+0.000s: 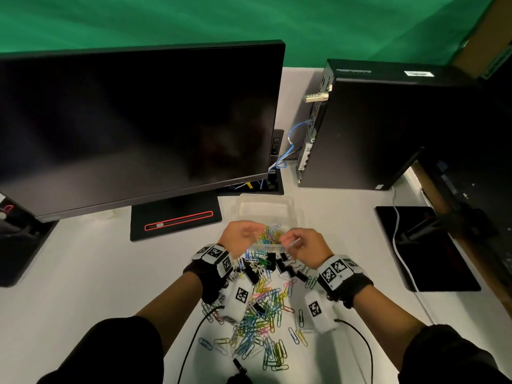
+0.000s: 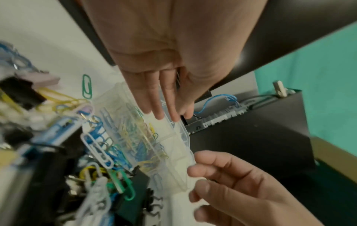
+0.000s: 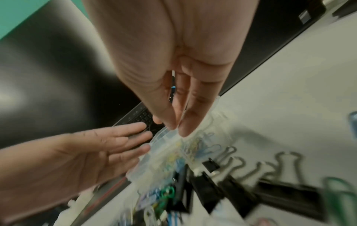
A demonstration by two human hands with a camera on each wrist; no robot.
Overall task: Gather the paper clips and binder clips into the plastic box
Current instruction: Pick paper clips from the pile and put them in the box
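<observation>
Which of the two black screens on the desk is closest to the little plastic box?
The big monitor on the left: its stand sits right beside the plastic box. The other screen stands apart at the desk's far right edge, beyond the black computer tower.

Dim indoor light from overhead, with soft shadows on the white desk (image 1: 97,273) and faint glare on the dark monitor (image 1: 133,120). Strongly bowed at the head view's edges. Heavily smeared and out of focus in both wrist views, worst toward the lower corners.

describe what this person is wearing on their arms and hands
Bare hands: left hand, right hand. Each wrist carries a black wrist strap with white blocks bearing black-and-white square markers, and a thin black cable trailing back. Black sleeves cover the upper forearms.
</observation>
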